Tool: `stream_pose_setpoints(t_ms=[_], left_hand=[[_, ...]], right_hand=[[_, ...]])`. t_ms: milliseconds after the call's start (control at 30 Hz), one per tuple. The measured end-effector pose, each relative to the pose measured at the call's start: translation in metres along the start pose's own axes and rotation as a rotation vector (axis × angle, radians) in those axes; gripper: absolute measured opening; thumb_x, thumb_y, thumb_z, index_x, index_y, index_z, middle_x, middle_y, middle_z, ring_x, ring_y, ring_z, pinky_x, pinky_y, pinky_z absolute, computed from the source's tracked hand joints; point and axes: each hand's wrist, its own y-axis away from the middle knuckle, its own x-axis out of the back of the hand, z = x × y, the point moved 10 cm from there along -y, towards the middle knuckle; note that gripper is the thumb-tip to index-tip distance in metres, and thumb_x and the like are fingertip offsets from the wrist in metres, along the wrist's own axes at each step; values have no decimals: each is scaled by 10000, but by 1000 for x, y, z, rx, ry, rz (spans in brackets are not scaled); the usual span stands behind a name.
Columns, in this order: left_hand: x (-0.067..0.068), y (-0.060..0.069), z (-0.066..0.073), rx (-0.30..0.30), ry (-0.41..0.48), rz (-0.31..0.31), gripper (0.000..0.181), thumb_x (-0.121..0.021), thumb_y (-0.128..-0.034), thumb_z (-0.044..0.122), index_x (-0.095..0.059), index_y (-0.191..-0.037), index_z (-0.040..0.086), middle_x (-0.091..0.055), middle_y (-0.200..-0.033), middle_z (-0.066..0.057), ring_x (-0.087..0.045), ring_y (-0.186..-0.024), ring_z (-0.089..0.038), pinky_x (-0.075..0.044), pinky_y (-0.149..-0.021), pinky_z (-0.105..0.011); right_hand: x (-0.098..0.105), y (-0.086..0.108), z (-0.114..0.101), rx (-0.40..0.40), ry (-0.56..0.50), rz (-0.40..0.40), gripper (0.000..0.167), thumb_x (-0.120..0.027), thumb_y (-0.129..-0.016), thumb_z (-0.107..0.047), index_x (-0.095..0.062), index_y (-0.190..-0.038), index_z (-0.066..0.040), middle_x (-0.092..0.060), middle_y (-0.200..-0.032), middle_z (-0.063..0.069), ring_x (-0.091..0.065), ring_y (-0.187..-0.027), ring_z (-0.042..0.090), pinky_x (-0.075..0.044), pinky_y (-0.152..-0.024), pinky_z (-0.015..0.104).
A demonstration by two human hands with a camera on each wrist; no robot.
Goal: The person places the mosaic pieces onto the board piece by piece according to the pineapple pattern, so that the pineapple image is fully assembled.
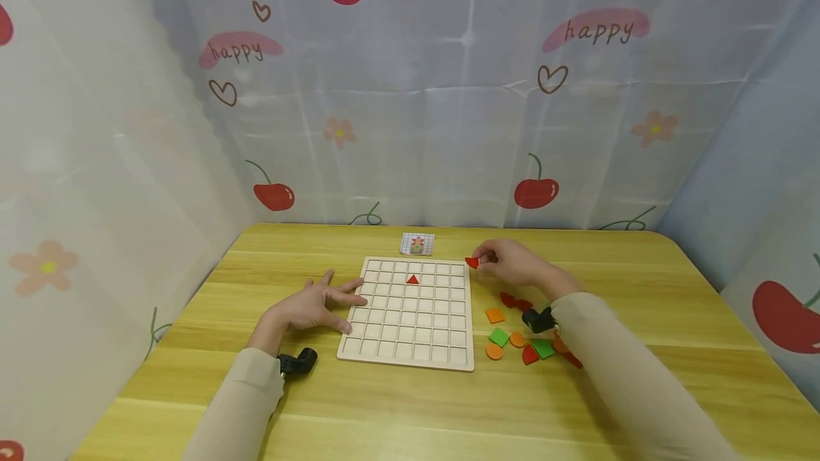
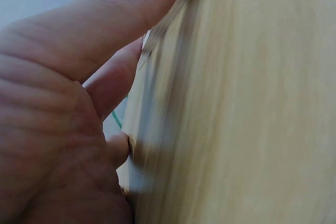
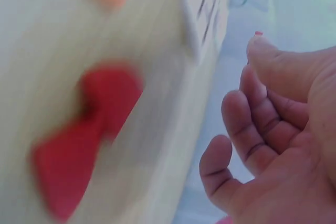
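Note:
A pale wooden grid board (image 1: 405, 361) lies on the table, with a red triangle (image 1: 413, 279) in one of its upper cells. My left hand (image 1: 314, 306) rests at the board's left edge, fingers spread and touching it; the left wrist view shows that hand (image 2: 63, 103) close beside the edge. Near the board's top right corner my right hand (image 1: 512, 262) pinches a red piece (image 1: 472, 262) between thumb and fingertips. Only a sliver of that red piece (image 3: 258, 33) shows at the fingertips of my right hand (image 3: 278, 129) in the right wrist view.
Right of the board lie loose pieces: an orange square (image 1: 495, 316), a green square (image 1: 498, 336), orange discs (image 1: 494, 351) and red pieces (image 1: 530, 355), some partly under my right forearm. A small patterned card (image 1: 417, 244) lies behind the board. A printed curtain (image 1: 410, 162) stands behind the table.

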Motion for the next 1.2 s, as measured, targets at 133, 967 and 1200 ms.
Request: stream_pose_setpoints(t_ms=[133,967,1200], left_hand=[[-1,0,-1,9,11,2,560,-845,-820,355,-691,-1357,316,-308,-1688,53,188,-1567,-469,220,-1160,-735],[0,0,0,28,-17,1,544,-835,-828,385,-689,-1351,357,-306,-1686,86,176,-1576,-454,198,-1173,-736],[0,0,-2,31,-15,5,539,-838,-825,389,-694,-1344,362,-309,-1683,97,180,-1576,-450,199,-1174,-734]], right_hand=[[-11,-10,-19,-7,-25,0,214,-686,-996,-161,-688,-1179,-51,-650,-983,48,-561,-910,199,-495,-825,309],[-95,-35,-104,-2,-56,36,214,-682,-957,-113,-699,-1157,-37,-659,-942,24,-571,-834,152,-516,-826,324],[-101,-38,-102,-18,3,44,232,-688,-934,-118,-710,-1153,-47,-664,-913,13,-578,-809,145,-510,-789,307]])
